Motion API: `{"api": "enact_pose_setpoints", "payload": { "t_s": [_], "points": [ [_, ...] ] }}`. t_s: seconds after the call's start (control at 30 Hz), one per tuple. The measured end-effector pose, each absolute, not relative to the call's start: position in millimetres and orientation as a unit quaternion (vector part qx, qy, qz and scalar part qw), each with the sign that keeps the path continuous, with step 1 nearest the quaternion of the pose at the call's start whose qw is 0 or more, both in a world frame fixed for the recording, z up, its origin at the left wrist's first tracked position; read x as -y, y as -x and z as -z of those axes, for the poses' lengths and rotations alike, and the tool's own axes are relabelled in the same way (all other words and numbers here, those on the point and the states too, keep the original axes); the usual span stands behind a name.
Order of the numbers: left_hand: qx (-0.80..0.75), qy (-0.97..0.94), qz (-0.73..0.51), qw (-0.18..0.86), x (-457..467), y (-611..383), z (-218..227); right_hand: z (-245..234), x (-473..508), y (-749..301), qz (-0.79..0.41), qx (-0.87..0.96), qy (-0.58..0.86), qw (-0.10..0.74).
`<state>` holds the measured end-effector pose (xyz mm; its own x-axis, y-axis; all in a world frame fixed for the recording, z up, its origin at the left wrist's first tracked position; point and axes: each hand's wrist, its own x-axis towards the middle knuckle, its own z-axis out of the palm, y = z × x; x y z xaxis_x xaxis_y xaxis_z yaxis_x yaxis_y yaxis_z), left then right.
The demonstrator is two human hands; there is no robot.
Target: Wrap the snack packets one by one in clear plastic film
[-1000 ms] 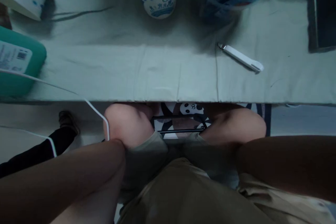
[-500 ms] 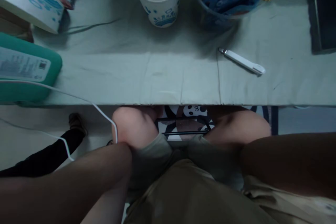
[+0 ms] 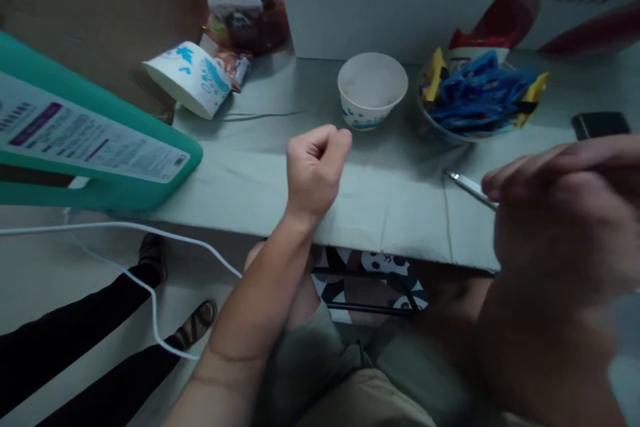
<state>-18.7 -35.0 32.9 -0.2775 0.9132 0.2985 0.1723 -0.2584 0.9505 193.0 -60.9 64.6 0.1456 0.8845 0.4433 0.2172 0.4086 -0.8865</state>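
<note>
My left hand [image 3: 319, 170] is closed in a fist over the front of the table, just short of a white paper cup [image 3: 374, 83] with blue print. Nothing shows in its fingers. My right hand [image 3: 565, 220] is raised at the right, smeared by motion, so its grip is unclear. It covers part of a slim white pen-like tool [image 3: 469, 185] with a metal tip lying on the cloth. Behind that tool stands a clear tub [image 3: 440, 127] filled with blue and yellow wrapped packets [image 3: 483, 90].
A large green jug [image 3: 187, 153] stands at the left. Beyond it are a tipped paper cup [image 3: 193, 80] and snack packets [image 3: 240, 10]. A dark case [image 3: 600, 125] lies at the right; white cables [image 3: 150, 225] hang near the edge. Another person's sandalled foot [image 3: 197, 323] shows below.
Both hands have come up from below the table edge to above the tabletop. The view has tilted up, showing boxes behind and more of the green jug.
</note>
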Motion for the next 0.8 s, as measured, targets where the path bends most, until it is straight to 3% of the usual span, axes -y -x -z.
{"api": "enact_pose_setpoints", "payload": {
  "t_s": [0.07, 0.13, 0.2, 0.3, 0.47, 0.67, 0.8],
  "points": [
    [-0.518, -0.436, -0.66, 0.326, 24, 45, -29, -56, 58, -168, -0.317, 0.611, 0.435, 0.58],
    [-0.533, -0.356, -0.685, 0.347, 15, 67, -21, -48, 53, -145, -0.348, 0.656, 0.434, 0.51],
    [-0.551, -0.277, -0.692, 0.375, 7, 81, -15, -43, 40, -119, -0.343, 0.713, 0.433, 0.433],
    [-0.545, -0.208, -0.701, 0.41, -2, 92, -14, -42, -3, -67, -0.307, 0.784, 0.378, 0.385],
    [-0.519, -0.197, -0.719, 0.419, -11, 105, -18, -46, -108, 28, -0.22, 0.851, 0.352, 0.322],
    [-0.537, -0.202, -0.696, 0.432, -19, 125, -12, -35, -160, 96, -0.093, 0.916, 0.365, 0.14],
    [-0.555, -0.23, -0.68, 0.42, -22, 136, -5, -27, -153, 114, -0.078, 0.917, 0.367, 0.136]
  ]
}}
